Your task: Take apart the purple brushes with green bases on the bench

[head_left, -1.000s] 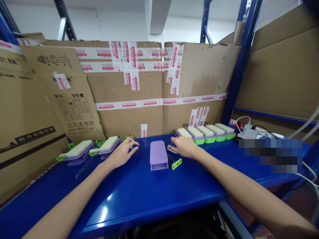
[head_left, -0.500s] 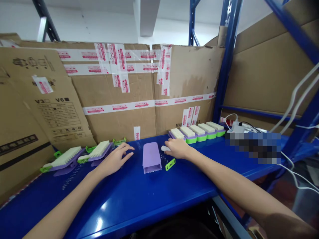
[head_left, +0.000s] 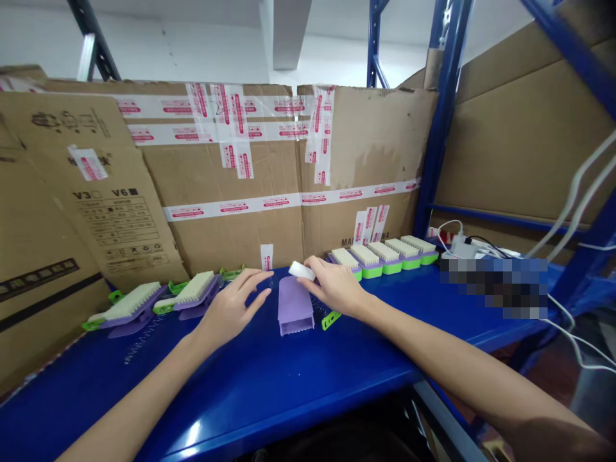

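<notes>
A purple plastic housing (head_left: 294, 305) lies flat on the blue shelf (head_left: 289, 378). My right hand (head_left: 334, 287) holds a small white piece (head_left: 301, 271) above the housing's far end. A green clip (head_left: 331, 319) lies just under my right wrist. My left hand (head_left: 233, 305) hovers left of the housing with fingers spread and nothing in it. A row of several white-bristled brushes with purple and green bases (head_left: 385, 253) stands right of my right hand.
Two brushes with purple bodies and green clips (head_left: 158, 296) lie at the left. Taped cardboard sheets (head_left: 269, 173) wall the back and sides. A white power strip with cables (head_left: 462, 247) sits at the right by a blue rack post (head_left: 436, 128).
My right hand has lifted the small white piece off the shelf and moved it left, over the purple housing. My left hand has risen slightly and shifted toward the housing.
</notes>
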`<act>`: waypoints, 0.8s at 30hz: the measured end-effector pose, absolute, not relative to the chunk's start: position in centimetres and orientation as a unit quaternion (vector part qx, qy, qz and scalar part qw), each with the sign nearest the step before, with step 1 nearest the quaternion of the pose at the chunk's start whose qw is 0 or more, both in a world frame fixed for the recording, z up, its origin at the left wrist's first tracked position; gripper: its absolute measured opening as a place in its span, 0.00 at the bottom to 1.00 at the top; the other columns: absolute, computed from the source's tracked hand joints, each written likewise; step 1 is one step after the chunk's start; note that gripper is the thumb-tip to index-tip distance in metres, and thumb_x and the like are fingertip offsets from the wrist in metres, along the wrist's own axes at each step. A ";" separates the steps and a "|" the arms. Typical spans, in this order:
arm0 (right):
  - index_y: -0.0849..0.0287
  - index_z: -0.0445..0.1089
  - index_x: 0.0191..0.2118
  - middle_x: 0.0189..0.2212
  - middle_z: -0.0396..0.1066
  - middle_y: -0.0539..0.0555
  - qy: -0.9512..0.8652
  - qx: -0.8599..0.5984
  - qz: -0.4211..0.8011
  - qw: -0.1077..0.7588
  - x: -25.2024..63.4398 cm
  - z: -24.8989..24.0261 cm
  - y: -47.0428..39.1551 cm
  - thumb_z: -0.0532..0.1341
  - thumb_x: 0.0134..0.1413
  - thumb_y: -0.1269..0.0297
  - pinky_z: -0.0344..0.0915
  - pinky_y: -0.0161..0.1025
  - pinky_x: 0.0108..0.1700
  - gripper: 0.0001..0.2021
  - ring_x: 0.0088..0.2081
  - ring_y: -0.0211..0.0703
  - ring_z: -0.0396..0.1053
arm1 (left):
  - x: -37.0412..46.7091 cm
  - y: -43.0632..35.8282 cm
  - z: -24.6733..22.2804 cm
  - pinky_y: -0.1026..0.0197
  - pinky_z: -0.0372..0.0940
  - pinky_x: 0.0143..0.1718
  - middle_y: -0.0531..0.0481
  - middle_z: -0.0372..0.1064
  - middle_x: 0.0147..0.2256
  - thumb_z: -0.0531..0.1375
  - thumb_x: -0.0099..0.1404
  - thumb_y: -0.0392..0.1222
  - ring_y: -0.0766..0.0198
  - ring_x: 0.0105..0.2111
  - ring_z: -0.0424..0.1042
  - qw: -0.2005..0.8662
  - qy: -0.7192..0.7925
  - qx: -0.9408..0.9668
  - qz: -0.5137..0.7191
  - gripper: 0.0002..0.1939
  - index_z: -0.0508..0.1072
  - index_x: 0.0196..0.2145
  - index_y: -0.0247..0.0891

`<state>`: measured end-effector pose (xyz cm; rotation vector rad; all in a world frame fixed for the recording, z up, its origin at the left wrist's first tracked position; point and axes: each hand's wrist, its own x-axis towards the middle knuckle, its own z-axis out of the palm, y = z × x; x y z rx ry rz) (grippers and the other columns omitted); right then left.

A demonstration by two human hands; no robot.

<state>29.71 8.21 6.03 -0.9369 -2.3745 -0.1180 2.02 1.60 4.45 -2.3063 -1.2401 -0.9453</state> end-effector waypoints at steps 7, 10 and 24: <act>0.58 0.67 0.56 0.46 0.78 0.59 -0.930 -0.185 -0.086 0.307 29.4 4.8 7.0 0.49 0.81 0.46 0.63 0.39 0.34 0.21 0.41 0.47 0.76 | 4.8 -0.4 5.5 0.50 0.75 0.50 0.40 0.77 0.51 0.64 0.77 0.42 0.53 0.47 0.80 0.350 -0.298 -0.838 -0.294 0.17 0.71 0.60 0.38; 0.59 0.68 0.54 0.44 0.78 0.59 -0.931 -0.145 -0.083 0.325 29.4 4.6 7.1 0.48 0.81 0.46 0.64 0.39 0.34 0.22 0.39 0.45 0.75 | 5.2 -0.7 5.8 0.51 0.75 0.46 0.40 0.79 0.50 0.62 0.78 0.42 0.54 0.43 0.80 0.373 -0.280 -0.841 -0.275 0.14 0.72 0.58 0.36; 0.57 0.71 0.53 0.33 0.76 0.50 -0.905 -0.218 0.071 0.359 30.0 4.6 9.1 0.58 0.76 0.54 0.61 0.38 0.34 0.13 0.29 0.40 0.69 | 0.8 1.5 5.8 0.49 0.70 0.45 0.41 0.80 0.54 0.56 0.81 0.39 0.50 0.46 0.77 0.449 -0.350 -0.804 -0.170 0.15 0.74 0.60 0.35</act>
